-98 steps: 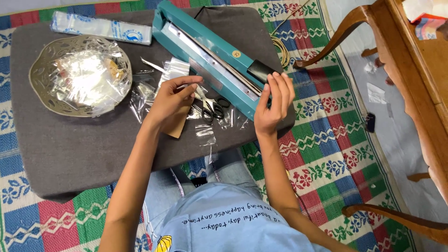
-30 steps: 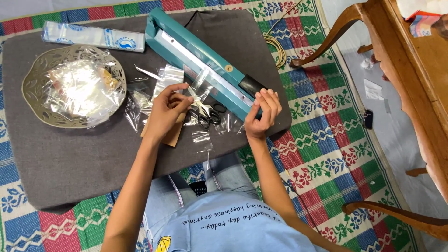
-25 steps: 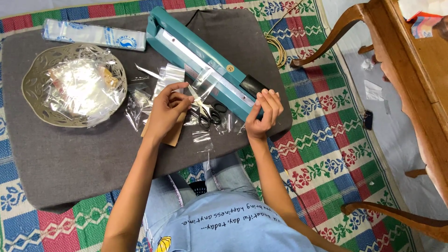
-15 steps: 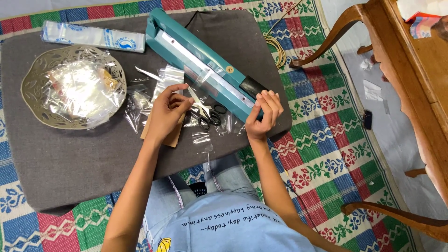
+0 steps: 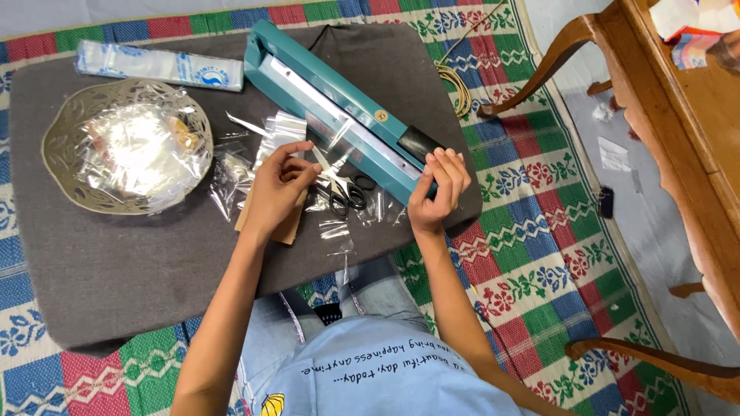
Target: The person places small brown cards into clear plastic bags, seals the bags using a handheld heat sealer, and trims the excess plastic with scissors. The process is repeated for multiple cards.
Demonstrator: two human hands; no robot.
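While the right hand [image 5: 435,192] presses curled fingers on the long teal heat sealer's [image 5: 339,115] black handle, the left hand [image 5: 279,189] at nine o'clock pinches a small clear plastic bag [image 5: 279,131].

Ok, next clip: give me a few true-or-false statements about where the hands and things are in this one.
1. The right hand rests on the black handle end of the teal sealer. True.
2. The scissors lie in the bowl. False: they lie on the grey mat between the hands.
3. The left hand is at small clear bags. True.
4. The bowl is empty. False: it holds clear plastic bags.
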